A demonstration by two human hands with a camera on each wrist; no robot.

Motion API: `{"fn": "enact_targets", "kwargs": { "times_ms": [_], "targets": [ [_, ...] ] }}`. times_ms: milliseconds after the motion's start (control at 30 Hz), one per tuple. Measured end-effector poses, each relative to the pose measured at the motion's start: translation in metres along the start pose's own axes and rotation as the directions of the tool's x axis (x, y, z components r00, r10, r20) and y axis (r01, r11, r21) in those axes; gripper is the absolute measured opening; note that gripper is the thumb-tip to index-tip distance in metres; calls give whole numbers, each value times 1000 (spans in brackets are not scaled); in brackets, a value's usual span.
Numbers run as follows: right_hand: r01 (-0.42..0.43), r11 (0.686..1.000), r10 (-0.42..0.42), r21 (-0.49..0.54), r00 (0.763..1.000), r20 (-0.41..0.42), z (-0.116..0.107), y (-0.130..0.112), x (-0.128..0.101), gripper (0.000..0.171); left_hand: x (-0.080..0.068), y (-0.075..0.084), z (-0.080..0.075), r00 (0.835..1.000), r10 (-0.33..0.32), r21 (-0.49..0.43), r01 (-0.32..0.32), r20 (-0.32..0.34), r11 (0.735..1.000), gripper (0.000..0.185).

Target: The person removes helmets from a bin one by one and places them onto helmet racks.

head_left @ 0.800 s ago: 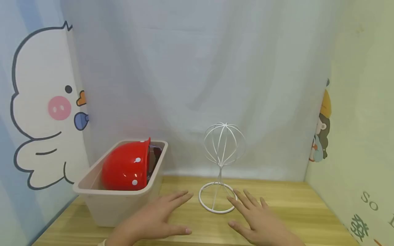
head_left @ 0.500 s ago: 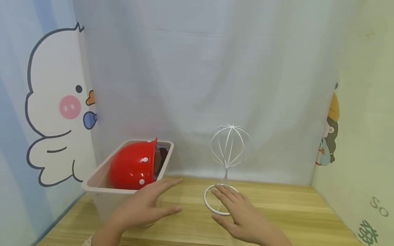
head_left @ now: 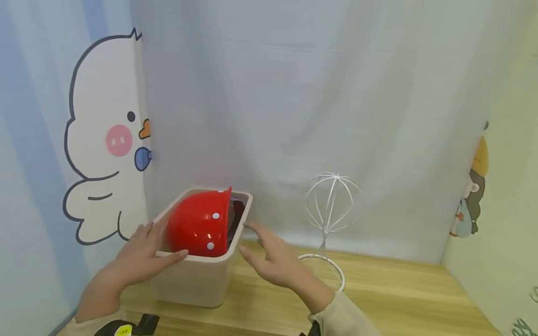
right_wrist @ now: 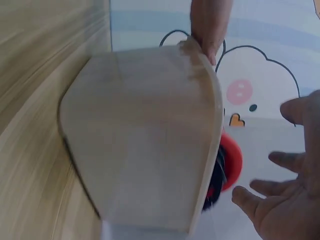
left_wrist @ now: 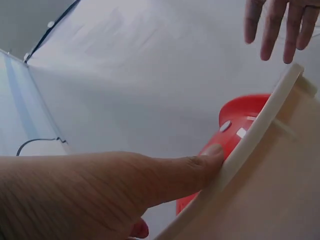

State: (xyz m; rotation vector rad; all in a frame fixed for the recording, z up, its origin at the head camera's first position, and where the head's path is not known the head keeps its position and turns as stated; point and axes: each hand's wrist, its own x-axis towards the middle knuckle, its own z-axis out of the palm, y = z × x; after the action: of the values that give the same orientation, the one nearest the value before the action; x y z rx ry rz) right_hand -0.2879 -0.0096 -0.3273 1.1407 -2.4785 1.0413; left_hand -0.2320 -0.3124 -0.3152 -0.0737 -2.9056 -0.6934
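A beige plastic bin (head_left: 197, 280) stands at the left of the wooden table (head_left: 399, 298), with a red helmet with white dots (head_left: 197, 226) lying on its side inside it. My left hand (head_left: 153, 247) rests on the bin's near-left corner, thumb lying straight along the front rim (left_wrist: 255, 135). My right hand (head_left: 262, 249) hovers with spread fingers just beside the bin's right wall, apart from it. In the left wrist view the helmet (left_wrist: 240, 120) shows above the rim. The right wrist view shows the bin (right_wrist: 145, 150) side-on, with the right hand (right_wrist: 285, 200) nearby.
A white wire hat stand (head_left: 332, 210) rises right of the bin, its ring base (head_left: 336, 273) behind my right forearm. A white curtain (head_left: 315, 93) hangs at the back. Cartoon panels close in the left (head_left: 105, 140) and right (head_left: 470, 196) sides.
Both hands have lifted off the table and moved left to the bin. The left hand now touches its rim. The right hand has left the stand's base.
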Motion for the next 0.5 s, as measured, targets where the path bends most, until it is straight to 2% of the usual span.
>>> {"fn": "enact_targets", "kwargs": {
  "times_ms": [67, 133, 200, 267, 333, 367, 500],
  "targets": [
    [-60, 990, 62, 127, 998, -5, 9, -10, 24, 57, -1, -12, -3, 993, -91, -42, 95, 81, 995, 124],
    [-130, 965, 134, 226, 991, -4, 19, -18, 48, 63, -1, -18, -5, 978, -164, -78, 175, 127, 982, 129],
    [-222, 935, 235, 275, 972, -13, 28, -23, 70, 71, 1, -20, -4, 971, -187, -136, 208, 150, 969, 130],
    [-315, 899, 340, 304, 940, -29, 39, -26, 89, 79, 1, -21, -2, 970, -192, -171, 217, 151, 961, 129],
    [-390, 869, 428, 304, 901, -68, 50, -26, 104, 84, 2, -22, 0, 970, -195, -185, 220, 145, 958, 128],
    [-408, 866, 450, 288, 888, -95, 56, -26, 109, 85, 2, -22, 1, 969, -197, -190, 223, 146, 956, 128],
    [-398, 913, 407, 86, 885, -228, 76, -24, 120, 76, 2, -24, 2, 969, -200, -201, 226, 143, 953, 128]
  ]
}}
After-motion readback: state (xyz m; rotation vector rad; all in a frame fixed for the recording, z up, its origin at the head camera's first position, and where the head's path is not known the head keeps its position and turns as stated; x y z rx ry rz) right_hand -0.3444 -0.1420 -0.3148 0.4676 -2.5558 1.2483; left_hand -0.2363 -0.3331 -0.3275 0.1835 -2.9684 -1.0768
